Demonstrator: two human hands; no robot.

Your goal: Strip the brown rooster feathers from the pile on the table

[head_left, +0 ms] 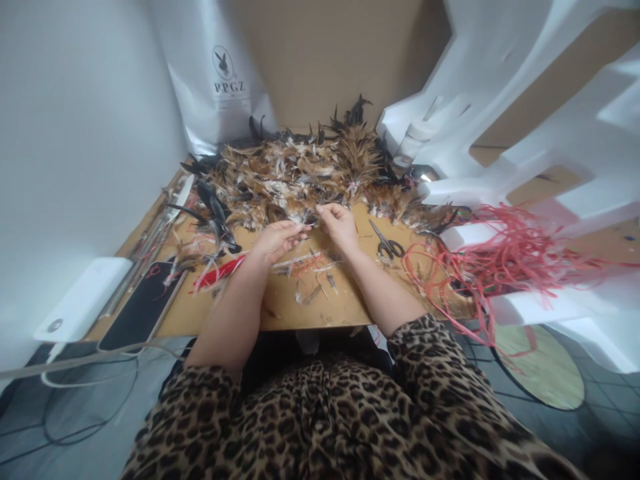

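Observation:
My left hand (281, 241) is pinched over the board, with a small feather (309, 225) at its fingertips, its pale end showing. Close beside it, my right hand (340, 227) pinches at the same spot; the feather's dark part lies by its thumb and finger, though the detail is blurred. Just beyond both hands spreads a large heap of brown, white and black feathers (295, 167). Beneath my wrists, loose feather bits and thin pink strips (305, 265) lie scattered. Black-handled scissors (389, 245) rest to the right of my right hand.
A phone (140, 303) and a white power bank (83, 297) with a cable lie at the left. Red string (530, 250) tangles over white foam pieces at the right. Behind stand a white bag (220, 113) and a clear bottle (415, 140). The table edge (320, 321) faces me.

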